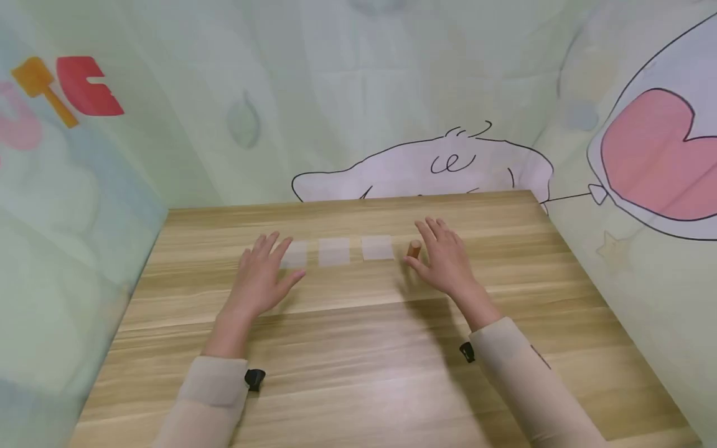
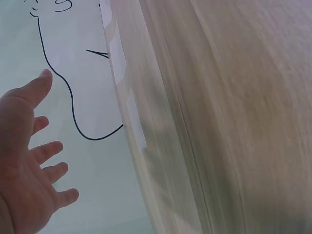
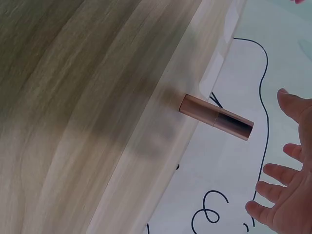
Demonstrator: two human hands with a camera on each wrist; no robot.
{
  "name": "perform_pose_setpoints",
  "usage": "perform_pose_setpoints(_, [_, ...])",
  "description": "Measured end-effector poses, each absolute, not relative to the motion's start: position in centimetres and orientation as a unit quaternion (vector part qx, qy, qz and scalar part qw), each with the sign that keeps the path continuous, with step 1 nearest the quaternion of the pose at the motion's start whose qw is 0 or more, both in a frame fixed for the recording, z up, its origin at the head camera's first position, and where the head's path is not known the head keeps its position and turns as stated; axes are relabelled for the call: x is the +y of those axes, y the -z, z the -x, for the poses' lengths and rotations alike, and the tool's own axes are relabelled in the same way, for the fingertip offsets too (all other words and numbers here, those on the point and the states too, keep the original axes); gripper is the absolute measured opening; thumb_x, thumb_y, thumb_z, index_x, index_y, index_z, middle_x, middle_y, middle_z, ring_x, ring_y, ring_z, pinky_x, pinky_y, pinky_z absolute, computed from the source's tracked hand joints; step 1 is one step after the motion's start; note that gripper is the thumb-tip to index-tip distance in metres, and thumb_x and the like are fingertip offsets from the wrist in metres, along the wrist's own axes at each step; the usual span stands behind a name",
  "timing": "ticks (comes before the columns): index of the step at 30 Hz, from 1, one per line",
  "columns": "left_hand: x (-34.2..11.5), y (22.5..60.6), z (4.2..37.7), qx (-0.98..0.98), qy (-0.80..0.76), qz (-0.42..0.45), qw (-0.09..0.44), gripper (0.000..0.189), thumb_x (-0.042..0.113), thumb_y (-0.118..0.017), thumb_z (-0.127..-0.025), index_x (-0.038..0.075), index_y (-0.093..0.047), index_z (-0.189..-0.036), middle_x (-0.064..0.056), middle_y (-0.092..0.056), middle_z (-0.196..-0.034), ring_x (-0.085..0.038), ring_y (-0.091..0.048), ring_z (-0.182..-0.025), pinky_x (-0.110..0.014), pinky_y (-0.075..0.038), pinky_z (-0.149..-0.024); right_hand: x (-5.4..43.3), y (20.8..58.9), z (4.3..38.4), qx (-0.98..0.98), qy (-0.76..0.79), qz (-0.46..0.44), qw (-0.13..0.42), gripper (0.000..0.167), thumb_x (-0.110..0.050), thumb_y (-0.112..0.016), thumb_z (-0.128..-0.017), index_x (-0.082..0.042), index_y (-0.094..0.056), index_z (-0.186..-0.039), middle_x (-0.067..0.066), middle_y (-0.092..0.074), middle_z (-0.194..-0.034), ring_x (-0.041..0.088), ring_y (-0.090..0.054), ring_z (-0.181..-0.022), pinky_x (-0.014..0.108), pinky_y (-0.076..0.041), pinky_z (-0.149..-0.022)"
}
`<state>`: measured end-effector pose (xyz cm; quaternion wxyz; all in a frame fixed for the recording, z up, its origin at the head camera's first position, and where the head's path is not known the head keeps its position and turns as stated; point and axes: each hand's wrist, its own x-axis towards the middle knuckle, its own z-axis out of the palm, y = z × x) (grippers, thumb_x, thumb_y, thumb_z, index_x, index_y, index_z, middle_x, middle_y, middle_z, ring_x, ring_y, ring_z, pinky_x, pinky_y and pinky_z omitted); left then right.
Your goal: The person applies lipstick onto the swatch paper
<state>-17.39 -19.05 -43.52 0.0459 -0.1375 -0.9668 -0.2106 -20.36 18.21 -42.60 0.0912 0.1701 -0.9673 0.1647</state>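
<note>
A shiny copper-coloured lipstick tube (image 1: 414, 249) stands upright on the wooden table, right of a row of three pale square sheets. My right hand (image 1: 445, 258) hovers beside it with fingers spread; in the right wrist view a gap separates the hand from the tube (image 3: 217, 117). On the other side, my left hand (image 1: 257, 280) is held over the table with fingers extended and thumb apart, holding nothing. It partly covers the left sheet (image 1: 297, 254) in the head view. The middle sheet (image 1: 334, 252) and right sheet (image 1: 378, 247) lie flat between the hands.
The wood-grain table (image 1: 347, 361) meets a pale printed cloth backdrop (image 1: 336, 112) at its far edge and sides. Small black devices show at the left cuff (image 1: 254, 379) and right cuff (image 1: 467, 352).
</note>
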Motion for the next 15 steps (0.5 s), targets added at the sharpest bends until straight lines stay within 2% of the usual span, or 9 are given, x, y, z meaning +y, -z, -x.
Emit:
perform_pose_setpoints(6, [-17.8, 43.9, 18.1, -0.962, 0.217, 0.161, 0.05, 0.071, 0.037, -0.069, -0.096, 0.004, -0.041, -0.153, -0.025, -0.03, -0.159, -0.048, -0.02, -0.148, -0.068, -0.018, -0.116, 18.7, 43.0, 20.4, -0.964, -0.169, -0.177, 0.109, 0.077, -0.037, -0.079, -0.089, -0.003, -0.045, -0.149, 0.023, -0.048, -0.148, 0.041, -0.046, -0.135, 0.06, -0.039, -0.108])
perform_pose_setpoints(11, [-16.2, 44.2, 18.5, -0.957, 0.223, 0.182, 0.044, 0.07, 0.037, -0.068, -0.097, 0.003, -0.042, -0.152, -0.025, -0.032, -0.158, -0.047, -0.022, -0.148, -0.064, -0.021, -0.117, 19.0, 43.6, 20.4, -0.959, -0.19, -0.173, 0.115, 0.071, -0.03, -0.081, -0.088, -0.004, -0.049, -0.146, 0.022, -0.054, -0.142, 0.041, -0.052, -0.13, 0.059, -0.042, -0.106])
perform_pose_setpoints(15, [-14.9, 44.2, 18.8, -0.952, 0.225, 0.202, 0.043, 0.064, 0.037, -0.069, -0.096, 0.002, -0.049, -0.147, -0.023, -0.037, -0.156, -0.045, -0.028, -0.146, -0.062, -0.025, -0.116, 19.2, 44.1, 20.4, -0.959, -0.197, -0.165, 0.115, 0.069, -0.028, -0.08, -0.089, -0.004, -0.05, -0.146, 0.023, -0.057, -0.14, 0.042, -0.055, -0.125, 0.057, -0.043, -0.105])
